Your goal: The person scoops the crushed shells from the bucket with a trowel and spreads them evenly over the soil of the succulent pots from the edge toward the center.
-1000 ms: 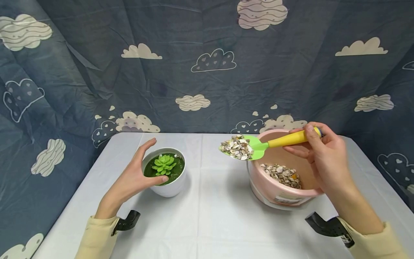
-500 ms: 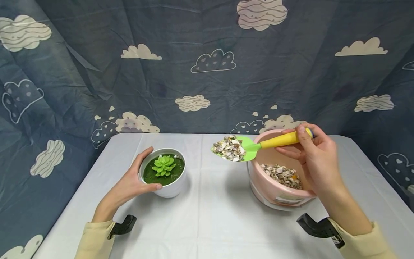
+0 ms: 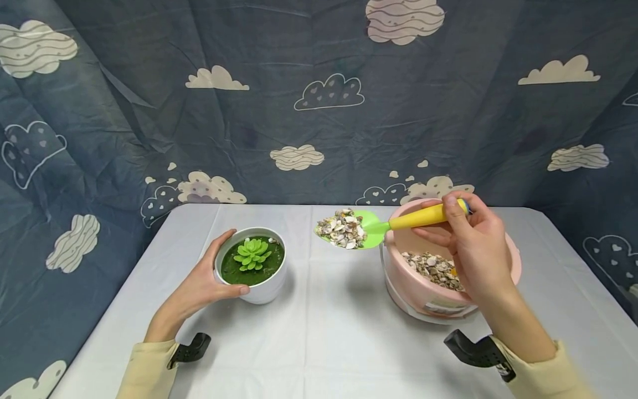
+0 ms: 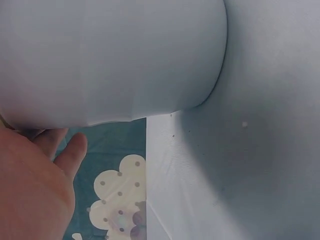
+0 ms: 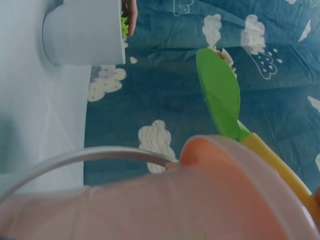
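Observation:
In the head view my left hand [image 3: 196, 285] holds a white flower pot [image 3: 263, 292] by its left side, thumb at the front and fingers at the back. A green succulent [image 3: 252, 254] grows from the dark green top inside the pot. My right hand [image 3: 476, 249] grips the yellow handle of a garden trowel [image 3: 372, 228], whose light green blade carries a heap of gravel [image 3: 341, 229]. The blade is held in the air between the pot and a pink tub [image 3: 431, 299]. From the right wrist, the underside of the trowel [image 5: 220, 95] shows beyond the tub's rim.
More gravel [image 3: 431, 269] lies in the bottom of the pink tub, with an orange bit among it. A white cloth [image 3: 319, 343] covers the table, and a dark blue curtain [image 3: 309, 127] with cloud prints hangs behind it. Each wrist wears a black strap-on device [image 3: 191, 349].
My left hand has come up against the pot and taken hold of its side. The right hand has carried the loaded trowel leftward, away from the tub. The pot and tub stay in place.

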The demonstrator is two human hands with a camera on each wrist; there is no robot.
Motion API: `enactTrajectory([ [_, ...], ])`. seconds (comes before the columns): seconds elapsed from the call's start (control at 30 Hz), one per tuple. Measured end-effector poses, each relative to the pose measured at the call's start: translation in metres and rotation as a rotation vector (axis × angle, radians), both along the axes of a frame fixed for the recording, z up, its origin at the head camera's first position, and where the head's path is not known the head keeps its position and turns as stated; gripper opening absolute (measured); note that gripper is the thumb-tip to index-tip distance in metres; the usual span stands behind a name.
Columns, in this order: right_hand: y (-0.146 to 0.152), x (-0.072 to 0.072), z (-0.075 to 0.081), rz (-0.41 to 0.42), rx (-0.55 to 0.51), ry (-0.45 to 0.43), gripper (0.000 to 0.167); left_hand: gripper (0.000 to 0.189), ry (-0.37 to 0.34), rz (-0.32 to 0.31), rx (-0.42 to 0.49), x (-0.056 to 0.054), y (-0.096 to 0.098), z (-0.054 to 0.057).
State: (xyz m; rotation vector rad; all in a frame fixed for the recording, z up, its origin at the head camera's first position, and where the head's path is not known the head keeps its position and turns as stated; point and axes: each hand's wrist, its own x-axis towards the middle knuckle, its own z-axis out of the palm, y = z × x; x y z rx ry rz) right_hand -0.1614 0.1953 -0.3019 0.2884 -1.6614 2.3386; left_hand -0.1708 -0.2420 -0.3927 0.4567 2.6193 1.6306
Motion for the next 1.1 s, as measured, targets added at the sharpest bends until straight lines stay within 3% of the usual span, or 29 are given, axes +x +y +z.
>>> enactTrajectory([
  [0.53, -0.032, -0.001, -0.002, 0.031, 0.032, 0.054, 0.035, 0.114, -0.015, 0.005, 0.025, 0.001, 0.0, -0.002],
  [0.8, -0.053, -0.003, -0.004, 0.035, 0.096, 0.007, 0.038, 0.115, -0.021, 0.006, 0.015, 0.0, 0.0, -0.002],
  [1.1, -0.074, -0.004, -0.01, 0.059, 0.076, -0.021, 0.037, 0.113, -0.022, 0.0, 0.041, -0.001, -0.001, -0.005],
])
